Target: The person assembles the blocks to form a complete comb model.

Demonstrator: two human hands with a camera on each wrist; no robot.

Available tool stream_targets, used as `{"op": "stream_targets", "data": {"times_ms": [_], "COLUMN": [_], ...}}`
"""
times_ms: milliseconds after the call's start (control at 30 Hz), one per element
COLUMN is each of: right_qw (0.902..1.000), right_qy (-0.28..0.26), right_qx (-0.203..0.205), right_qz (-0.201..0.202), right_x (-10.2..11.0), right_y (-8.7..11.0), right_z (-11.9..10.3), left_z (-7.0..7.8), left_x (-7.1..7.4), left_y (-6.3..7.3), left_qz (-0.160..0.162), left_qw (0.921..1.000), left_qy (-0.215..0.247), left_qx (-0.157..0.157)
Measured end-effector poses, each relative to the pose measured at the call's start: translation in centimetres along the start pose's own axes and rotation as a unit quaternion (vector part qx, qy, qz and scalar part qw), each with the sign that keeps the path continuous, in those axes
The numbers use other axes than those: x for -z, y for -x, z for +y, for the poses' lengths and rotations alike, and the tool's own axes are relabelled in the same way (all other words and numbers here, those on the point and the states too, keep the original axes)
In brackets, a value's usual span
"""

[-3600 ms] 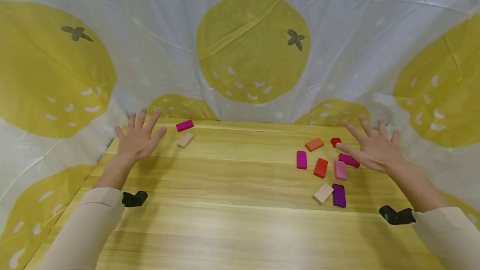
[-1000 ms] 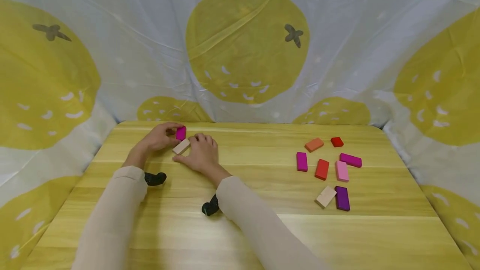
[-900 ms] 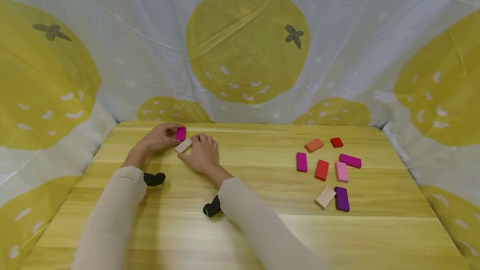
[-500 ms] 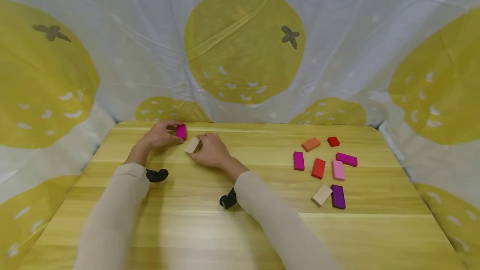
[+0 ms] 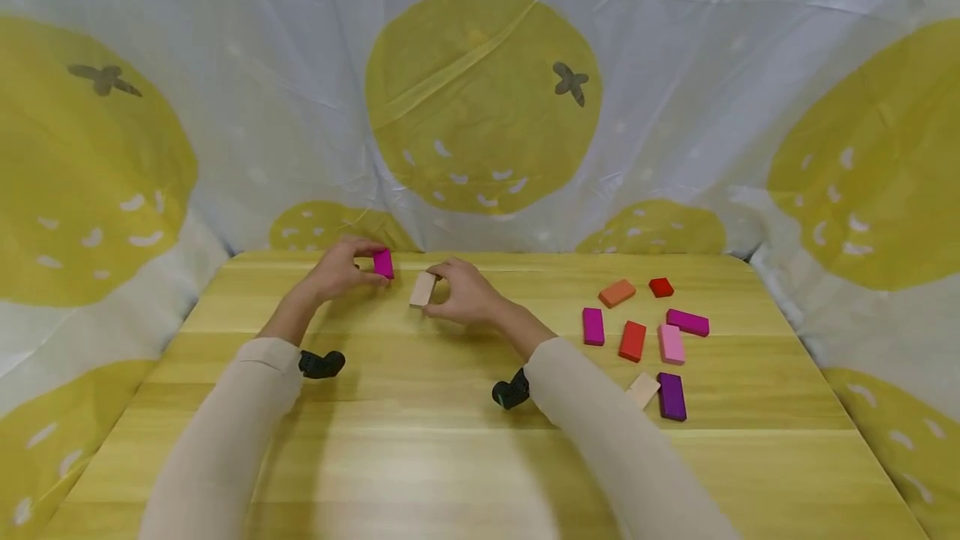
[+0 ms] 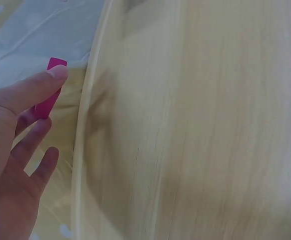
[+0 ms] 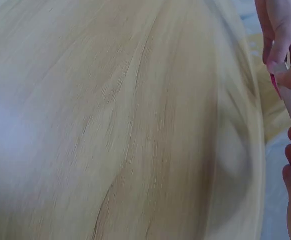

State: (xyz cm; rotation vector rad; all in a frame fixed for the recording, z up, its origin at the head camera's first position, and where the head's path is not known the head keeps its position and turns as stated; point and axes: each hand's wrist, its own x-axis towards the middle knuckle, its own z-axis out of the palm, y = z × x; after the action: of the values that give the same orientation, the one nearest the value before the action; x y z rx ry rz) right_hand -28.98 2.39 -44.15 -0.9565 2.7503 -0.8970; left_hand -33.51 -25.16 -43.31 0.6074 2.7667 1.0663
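Pinching a magenta block [image 5: 383, 263] between thumb and fingers, the person's left hand [image 5: 341, 269] faces the right hand [image 5: 467, 294], which grips a beige block [image 5: 423, 289] the same way. Both held blocks are near each other between the hands, with a gap showing in the head view. Below each hand, a black device [image 5: 322, 364] sits at the cuff. Off to the right hand's right, on the worktop [image 5: 420, 448], lie an orange block [image 5: 617, 293], two red blocks [image 5: 632, 341], two more magenta blocks [image 5: 593, 327] and a pink block [image 5: 671, 344]. Nearer the person are a purple block [image 5: 672, 397] and, just beside it, a second beige block [image 5: 642, 390], partly hidden by the right sleeve [image 5: 622, 440]. Beyond both hands hangs a fruit-patterned cloth [image 5: 660, 90].
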Motion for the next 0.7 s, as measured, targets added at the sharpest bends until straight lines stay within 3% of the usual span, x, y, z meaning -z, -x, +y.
{"op": "stream_targets", "data": {"times_ms": [267, 433, 700], "right_qw": [0.9999, 0.9996, 0.9997], "right_qy": [-0.009, -0.025, -0.018], "right_qx": [-0.010, -0.013, 0.003], "right_qz": [0.004, 0.006, 0.014], "right_x": [1.9, 2.8, 3.0], "right_y": [1.9, 3.2, 4.9], "right_z": [1.1, 1.7, 2.7], "left_z": [1.4, 2.6, 4.5], "left_x": [-1.7, -3.5, -6.1], "left_y": [-1.0, -1.9, -2.8], "left_qz": [0.004, -0.006, -0.014], "left_qw": [0.9997, 0.9991, 0.9973], "left_qy": [0.013, 0.029, 0.048], "left_qx": [-0.019, -0.030, -0.055]}}
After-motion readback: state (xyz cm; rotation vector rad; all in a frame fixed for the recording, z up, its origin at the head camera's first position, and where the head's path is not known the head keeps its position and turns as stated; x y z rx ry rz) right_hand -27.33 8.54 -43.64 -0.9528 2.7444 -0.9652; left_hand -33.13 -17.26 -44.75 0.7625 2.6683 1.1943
